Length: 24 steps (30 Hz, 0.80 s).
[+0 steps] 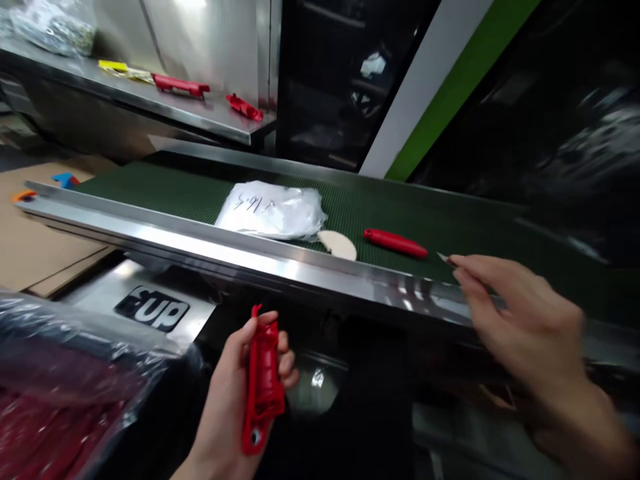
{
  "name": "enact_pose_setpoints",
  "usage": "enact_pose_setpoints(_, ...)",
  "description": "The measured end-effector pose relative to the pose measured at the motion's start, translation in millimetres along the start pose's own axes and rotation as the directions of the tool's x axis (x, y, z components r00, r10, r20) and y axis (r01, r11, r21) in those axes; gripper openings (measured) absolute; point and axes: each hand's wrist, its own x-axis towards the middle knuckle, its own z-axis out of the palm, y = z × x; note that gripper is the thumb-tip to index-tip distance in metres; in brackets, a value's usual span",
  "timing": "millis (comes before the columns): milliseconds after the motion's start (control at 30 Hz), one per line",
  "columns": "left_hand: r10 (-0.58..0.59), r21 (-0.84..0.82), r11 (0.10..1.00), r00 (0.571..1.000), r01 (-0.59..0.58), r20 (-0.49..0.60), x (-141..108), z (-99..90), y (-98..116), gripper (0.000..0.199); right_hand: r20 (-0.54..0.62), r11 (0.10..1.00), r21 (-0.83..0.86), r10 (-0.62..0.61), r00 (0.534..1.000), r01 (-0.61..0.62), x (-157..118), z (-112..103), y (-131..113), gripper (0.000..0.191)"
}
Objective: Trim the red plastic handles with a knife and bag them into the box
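In my left hand (pixel 227 400) lies a red plastic handle-shaped part (pixel 265 373), its hollow ribbed side facing up and a round hole at its lower end. My fingers wrap round it below the conveyor's near rail. My right hand (pixel 520 313) is raised over that rail at the right, thumb and forefinger pinched on a small pointed blade (pixel 444 258). Most of the blade's body is hidden by the fingers. Just left of the blade tip, a red elongated part (pixel 396 243) rests on the green conveyor belt (pixel 350 207), touched by neither hand.
A white plastic bag with handwriting (pixel 273 210) and a cream curved piece (pixel 339 245) lie on the belt. A metal rail (pixel 280 263) edges it. Red parts (pixel 180 85) sit on a steel shelf at the back left. A plastic-lined container (pixel 75 400) of red pieces stands lower left.
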Motion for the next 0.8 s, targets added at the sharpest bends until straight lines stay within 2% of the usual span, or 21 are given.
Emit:
enact_pose_setpoints(100, 0.003, 0.028, 1.000, 0.995, 0.000, -0.101, 2, -12.8, 3, 0.023, 0.153, 0.991, -0.116, -0.043, 0.987, 0.061, 26, 12, 37, 0.020)
enact_pose_setpoints(167, 0.006, 0.022, 1.000, 0.992, -0.003, -0.124, 5, -22.9, 4, 0.026, 0.274, 0.981, -0.156, -0.070, 0.959, 0.116, 35, 20, 53, 0.020)
enact_pose_setpoints(233, 0.026, 0.003, 1.000, 0.991, -0.026, -0.135, 8, -33.7, 4, 0.029, 0.369, 0.971, -0.164, -0.102, 0.924, 0.173, 41, 26, 61, 0.019)
enact_pose_setpoints(333, 0.048, -0.021, 0.998, 0.987, -0.052, -0.157, 12, -48.6, 3, 0.035, 0.455, 0.957, -0.126, -0.179, 0.873, 0.261, 50, 31, 59, 0.017)
enact_pose_setpoints(400, 0.062, -0.007, 0.998, 0.981, -0.065, -0.186, 13, -55.0, 4, 0.035, 0.435, 0.945, -0.133, -0.216, 0.874, 0.300, 60, 31, 50, 0.019)
enact_pose_setpoints(500, 0.040, 0.037, 0.999, 0.984, -0.034, -0.176, 9, -57.0, 10, 0.033, 0.314, 0.934, -0.210, -0.216, 0.925, 0.289, 80, 32, 31, 0.018)
enact_pose_setpoints(567, 0.040, 0.040, 0.999, 0.988, -0.034, -0.150, 7, -54.5, 16, 0.031, 0.269, 0.933, -0.231, -0.212, 0.940, 0.277, 92, 36, 22, 0.016)
enact_pose_setpoints(667, 0.080, 0.036, 0.997, 0.984, -0.075, -0.159, 5, -50.7, 25, 0.024, 0.319, 0.940, -0.186, -0.219, 0.922, 0.287, 102, 48, 24, 0.016)
enact_pose_setpoints(800, 0.095, -0.016, 0.995, 0.982, -0.099, -0.165, 8, -52.9, 32, 0.015, 0.382, 0.969, -0.119, -0.158, 0.911, 0.218, 99, 63, 44, 0.033)
